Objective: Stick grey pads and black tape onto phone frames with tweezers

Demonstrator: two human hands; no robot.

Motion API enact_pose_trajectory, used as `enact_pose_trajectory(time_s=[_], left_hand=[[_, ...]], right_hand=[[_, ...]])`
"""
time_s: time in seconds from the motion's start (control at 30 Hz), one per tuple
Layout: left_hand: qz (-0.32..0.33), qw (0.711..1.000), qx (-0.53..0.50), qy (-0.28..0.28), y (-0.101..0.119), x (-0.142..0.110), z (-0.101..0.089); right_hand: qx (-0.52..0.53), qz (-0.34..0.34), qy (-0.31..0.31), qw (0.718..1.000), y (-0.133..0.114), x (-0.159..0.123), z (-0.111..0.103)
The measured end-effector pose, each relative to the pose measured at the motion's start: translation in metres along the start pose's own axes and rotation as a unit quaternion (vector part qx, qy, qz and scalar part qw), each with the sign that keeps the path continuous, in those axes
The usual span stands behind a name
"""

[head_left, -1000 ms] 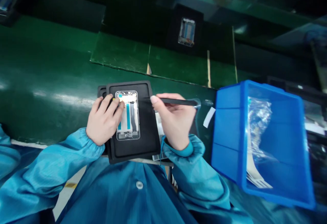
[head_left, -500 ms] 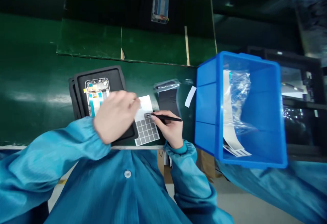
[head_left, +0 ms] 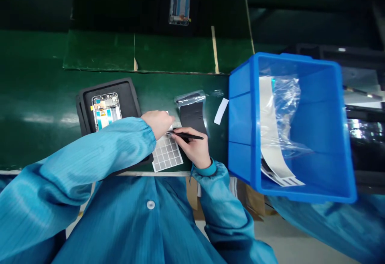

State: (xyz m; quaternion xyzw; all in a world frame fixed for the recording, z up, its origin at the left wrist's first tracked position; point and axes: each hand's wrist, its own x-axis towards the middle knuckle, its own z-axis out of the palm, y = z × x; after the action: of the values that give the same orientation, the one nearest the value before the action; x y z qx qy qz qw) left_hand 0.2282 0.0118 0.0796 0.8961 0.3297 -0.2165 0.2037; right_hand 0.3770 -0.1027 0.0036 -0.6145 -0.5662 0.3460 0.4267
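A white sheet of grey square pads (head_left: 167, 153) lies at the table's near edge. My left hand (head_left: 159, 122) rests on the sheet's far end, fingers curled down on it. My right hand (head_left: 193, 147) grips black tweezers (head_left: 185, 135), their tip at the sheet beside my left fingers. To the left, a black tray (head_left: 126, 95) holds an open phone frame (head_left: 105, 109) with blue and yellow parts.
A big blue bin (head_left: 288, 127) with plastic bags and white liner strips stands at the right. A black pad in clear wrap (head_left: 192, 111) and a white strip (head_left: 221, 110) lie beside it. Another phone frame (head_left: 179, 6) sits on a dark tray across the green conveyor.
My left hand left the phone frame and moved right onto the pad sheet. My right hand brought the tweezers down from the tray to the sheet. The view shifted right.
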Motion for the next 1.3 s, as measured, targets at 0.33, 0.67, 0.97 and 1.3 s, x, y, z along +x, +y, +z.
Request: enact_pose_trajectory(time_s=[0.33,0.67,0.97,1.3], left_hand=[[-0.007,1.000,-0.026,0.014,0.001,0.004,0.003],[-0.015,0.998,-0.060,-0.004,0.002,0.001,-0.004],[0.037,0.993,-0.076,0.077,-0.004,-0.029,-0.014],[-0.015,0.895,-0.412,0.173,-0.063,-0.152,0.027]], right_hand=[[-0.011,-0.008,0.007,1.000,0.003,0.001,-0.001],[-0.011,0.012,0.046,0.999,0.011,0.001,-0.004],[0.070,0.033,0.181,0.980,-0.025,-0.004,-0.026],[0.150,0.012,0.079,0.985,-0.095,0.006,0.028]])
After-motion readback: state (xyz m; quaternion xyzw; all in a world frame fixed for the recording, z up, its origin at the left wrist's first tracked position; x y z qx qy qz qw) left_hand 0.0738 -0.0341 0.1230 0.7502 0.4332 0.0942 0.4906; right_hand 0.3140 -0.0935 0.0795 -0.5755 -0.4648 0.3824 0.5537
